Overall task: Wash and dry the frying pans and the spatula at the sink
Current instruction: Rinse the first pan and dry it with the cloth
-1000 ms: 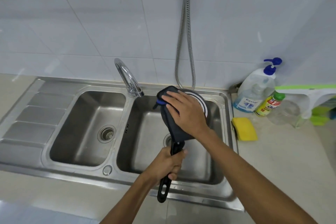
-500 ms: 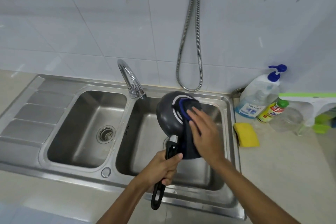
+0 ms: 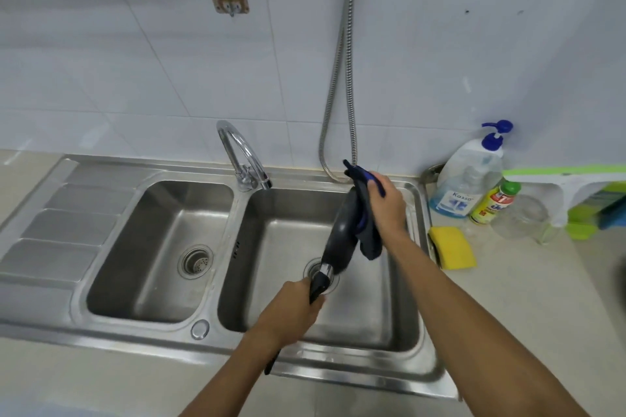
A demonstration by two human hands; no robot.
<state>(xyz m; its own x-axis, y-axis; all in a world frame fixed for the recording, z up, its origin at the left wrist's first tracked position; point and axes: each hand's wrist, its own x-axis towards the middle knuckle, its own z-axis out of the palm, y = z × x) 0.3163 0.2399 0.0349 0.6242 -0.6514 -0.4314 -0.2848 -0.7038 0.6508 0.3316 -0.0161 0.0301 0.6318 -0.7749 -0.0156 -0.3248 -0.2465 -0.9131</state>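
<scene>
A small black frying pan [image 3: 340, 230] is held edge-on above the right basin of the steel double sink [image 3: 237, 223]. My left hand [image 3: 291, 310] grips its black handle near the front of the basin. My right hand [image 3: 386, 205] presses a dark cloth with blue trim [image 3: 367, 237] against the pan's right side, fingers curled over the cloth at the pan's top edge. The cloth hangs down below my right hand. No spatula or second pan is in view.
A chrome tap [image 3: 242, 159] stands between the basins, and a metal hose [image 3: 338, 95] hangs on the tiled wall. Right of the sink lie a yellow sponge [image 3: 454, 247], a pump soap bottle [image 3: 469, 173], a yellow-green bottle [image 3: 493, 203] and a glass jar [image 3: 520, 218].
The pan has turned from showing its base to edge-on. My right hand with the cloth has moved up and right, to the pan's far edge.
</scene>
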